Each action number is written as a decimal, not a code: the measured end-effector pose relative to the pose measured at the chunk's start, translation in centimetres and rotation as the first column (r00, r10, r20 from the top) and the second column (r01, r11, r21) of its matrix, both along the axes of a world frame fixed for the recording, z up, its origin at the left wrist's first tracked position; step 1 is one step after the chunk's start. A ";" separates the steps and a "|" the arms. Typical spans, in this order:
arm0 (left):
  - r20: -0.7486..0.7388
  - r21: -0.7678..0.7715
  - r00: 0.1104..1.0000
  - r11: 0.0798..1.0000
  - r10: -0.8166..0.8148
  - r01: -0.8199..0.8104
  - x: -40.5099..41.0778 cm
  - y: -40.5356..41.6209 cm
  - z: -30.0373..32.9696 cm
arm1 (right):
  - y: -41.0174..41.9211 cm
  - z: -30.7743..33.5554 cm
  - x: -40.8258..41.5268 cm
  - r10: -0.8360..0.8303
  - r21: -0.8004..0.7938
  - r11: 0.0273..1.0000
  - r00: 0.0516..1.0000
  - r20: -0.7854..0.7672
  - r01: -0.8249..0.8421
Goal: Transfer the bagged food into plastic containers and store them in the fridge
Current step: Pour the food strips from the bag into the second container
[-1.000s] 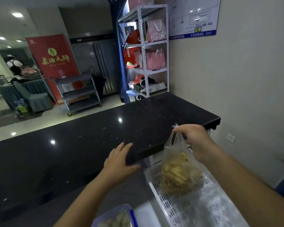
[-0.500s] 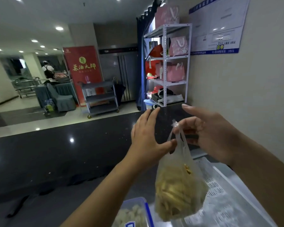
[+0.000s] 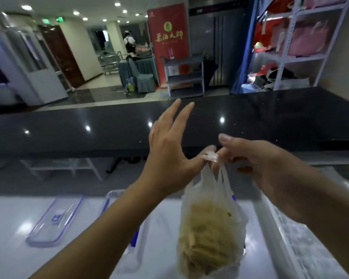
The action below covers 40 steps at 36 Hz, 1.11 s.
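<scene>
A thin clear plastic bag point(image 3: 210, 234) filled with pale yellow food strips hangs over the white table. Its handles are tied in a knot point(image 3: 210, 157) at the top. My right hand point(image 3: 274, 174) pinches the handles just under the knot and carries the bag. My left hand point(image 3: 167, 156) pinches the knot with its thumb from the left, while its other fingers spread upward. A clear plastic container point(image 3: 111, 195) with blue clips sits on the table, mostly hidden under my left forearm. Its clear lid point(image 3: 54, 218) lies flat to the left.
A white perforated tray point(image 3: 302, 242) sits at the right, next to the bag. A raised black stone counter point(image 3: 270, 117) runs across behind the hands. Beyond it stand a grey cart point(image 3: 184, 77), white shelves point(image 3: 290, 47) and a person far off.
The bag has moved left off the perforated tray and now hangs over the white table. My left hand came off the counter edge and closed on the knot.
</scene>
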<state>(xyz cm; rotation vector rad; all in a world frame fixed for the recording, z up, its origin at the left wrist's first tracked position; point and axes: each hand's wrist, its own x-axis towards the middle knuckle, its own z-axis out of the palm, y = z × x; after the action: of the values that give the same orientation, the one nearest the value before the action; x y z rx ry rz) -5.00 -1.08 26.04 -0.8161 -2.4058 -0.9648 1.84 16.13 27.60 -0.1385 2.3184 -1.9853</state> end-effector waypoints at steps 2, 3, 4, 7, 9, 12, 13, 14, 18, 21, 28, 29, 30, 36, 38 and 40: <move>-0.087 -0.010 0.995 0.998 0.057 -0.058 0.5 -1.5 0.0 | -1.3 -1.9 -0.2 0.012 -0.051 0.999 1.000 0.008 -0.011; -0.135 -0.035 0.988 0.996 0.079 -0.084 0.6 -2.1 0.0 | -1.9 -2.8 -0.2 0.013 -0.067 0.998 1.000 0.016 -0.012; -0.177 -0.067 0.979 0.992 0.097 -0.110 0.8 -2.7 -0.1 | -2.3 -3.8 -0.3 -0.001 -0.077 0.997 1.000 0.022 0.003; -0.229 -0.137 0.961 0.972 0.155 -0.190 0.7 -4.6 -0.3 | -3.4 -7.1 -0.3 -0.100 -0.183 0.978 0.995 0.022 0.102; -0.209 -0.141 0.957 0.962 0.202 -0.234 0.7 -5.9 -0.5 | -4.3 -9.6 -0.2 -0.209 -0.294 0.927 0.971 0.117 0.235; -0.179 -0.139 0.952 0.951 0.249 -0.275 0.6 -7.5 -0.2 | -6.5 -13.6 -0.4 -0.272 -0.380 0.827 0.887 0.374 0.414; -0.173 -0.146 0.951 0.948 0.257 -0.282 0.6 -8.0 0.0 | -7.3 -14.9 -0.4 -0.254 -0.415 0.783 0.847 0.467 0.463; -0.166 -0.154 0.951 0.945 0.262 -0.288 0.5 -8.4 0.3 | -8.1 -16.0 -0.4 -0.215 -0.446 0.741 0.807 0.550 0.502; -0.183 -0.225 0.951 0.931 0.249 -0.287 0.3 -10.0 1.7 | -10.4 -18.1 -0.1 -0.051 -0.512 0.617 0.680 0.731 0.597; -0.198 -0.206 0.950 0.937 0.242 -0.281 0.0 -11.8 2.1 | -11.4 -18.8 -0.5 0.088 -0.543 0.608 0.631 0.771 0.579; -0.514 -0.244 0.775 0.802 0.369 -0.545 -4.4 -18.3 -0.2 | -16.5 -19.1 -2.3 0.600 -0.840 0.351 0.590 0.541 0.413; -0.487 -0.245 0.778 0.793 0.397 -0.558 -5.1 -19.2 -0.9 | -17.0 -19.3 -2.6 0.595 -0.838 0.364 0.591 0.545 0.406; -0.456 -0.228 0.784 0.797 0.420 -0.559 -5.7 -20.3 -1.6 | -17.5 -19.4 -2.9 0.571 -0.823 0.405 0.593 0.568 0.399; -0.327 -0.061 0.797 0.830 0.508 -0.554 -7.7 -25.8 -4.8 | -17.7 -21.0 -3.7 0.237 -0.665 0.626 0.714 0.659 0.407; -0.252 -0.016 0.818 0.843 0.517 -0.538 -8.3 -26.8 -5.3 | -18.3 -20.5 -4.1 0.223 -0.678 0.650 0.766 0.603 0.344; -0.204 0.025 0.838 0.858 0.506 -0.512 -9.1 -27.6 -5.5 | -19.2 -20.2 -4.5 0.186 -0.633 0.709 0.783 0.594 0.312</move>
<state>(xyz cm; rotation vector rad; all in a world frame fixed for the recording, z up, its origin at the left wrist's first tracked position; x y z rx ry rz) -14.05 -28.63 20.56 -0.2306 -2.2786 -0.5965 -2.71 -3.06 7.40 0.5043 1.0817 -2.3635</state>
